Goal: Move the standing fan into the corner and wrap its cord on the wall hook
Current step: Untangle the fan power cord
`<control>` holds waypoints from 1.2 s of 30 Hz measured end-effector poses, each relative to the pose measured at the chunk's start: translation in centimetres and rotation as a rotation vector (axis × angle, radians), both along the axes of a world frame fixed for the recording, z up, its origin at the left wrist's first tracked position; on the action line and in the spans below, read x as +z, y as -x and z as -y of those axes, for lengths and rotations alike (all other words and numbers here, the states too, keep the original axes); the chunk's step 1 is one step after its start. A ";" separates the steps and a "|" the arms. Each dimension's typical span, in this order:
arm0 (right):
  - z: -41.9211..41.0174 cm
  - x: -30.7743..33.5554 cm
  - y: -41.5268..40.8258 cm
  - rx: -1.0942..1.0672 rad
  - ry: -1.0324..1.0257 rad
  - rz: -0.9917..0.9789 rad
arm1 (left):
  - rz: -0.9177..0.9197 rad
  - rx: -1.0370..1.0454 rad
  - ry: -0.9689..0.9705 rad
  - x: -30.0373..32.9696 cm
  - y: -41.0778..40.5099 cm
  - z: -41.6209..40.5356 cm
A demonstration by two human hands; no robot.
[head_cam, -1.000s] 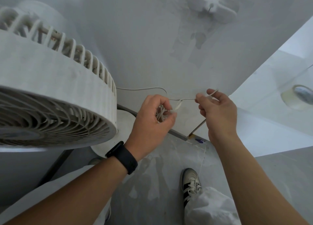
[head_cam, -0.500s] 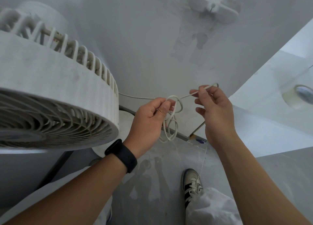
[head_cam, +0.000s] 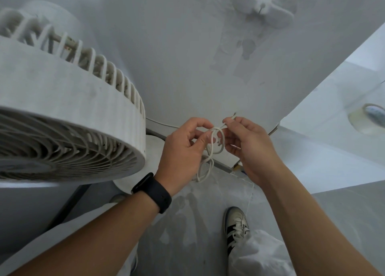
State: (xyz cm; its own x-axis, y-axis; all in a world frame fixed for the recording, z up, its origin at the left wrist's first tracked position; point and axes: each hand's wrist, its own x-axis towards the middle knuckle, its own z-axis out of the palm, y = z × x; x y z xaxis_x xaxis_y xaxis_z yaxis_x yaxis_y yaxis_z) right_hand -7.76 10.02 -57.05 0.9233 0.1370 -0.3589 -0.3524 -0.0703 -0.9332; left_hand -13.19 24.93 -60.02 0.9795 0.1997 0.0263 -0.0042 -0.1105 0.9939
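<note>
The fan [head_cam: 68,130], ribbed white plastic, stands at left against the wall. Its thin white cord [head_cam: 210,151] hangs in loops, pinched by left hand [head_cam: 183,153] and right hand [head_cam: 248,148] below the wall hook [head_cam: 262,7].

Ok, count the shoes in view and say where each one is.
1: a black-striped white shoe on the floor, lower right, below the right hand. A second shoe may be hidden behind the left forearm.

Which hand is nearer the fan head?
Left. The left hand sits just right of the fan head; the right hand is farther right, across the cord loops.
</note>
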 end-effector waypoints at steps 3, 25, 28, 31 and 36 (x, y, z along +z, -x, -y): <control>-0.1 0.2 0.2 0.066 -0.036 -0.037 | 0.010 0.069 0.040 0.0 0.1 0.0; -0.9 -0.4 0.8 0.083 -0.064 0.152 | -0.106 0.103 0.189 0.7 -0.4 -0.2; -0.8 -0.2 1.0 0.128 0.039 0.185 | -0.120 0.014 0.181 0.7 -0.3 0.1; -0.8 -0.3 1.0 0.149 0.167 0.202 | -0.055 -0.006 -0.015 0.3 -0.1 0.2; -0.9 -0.7 0.9 -0.010 0.215 0.186 | -0.010 -0.001 -0.188 -0.5 -0.2 0.0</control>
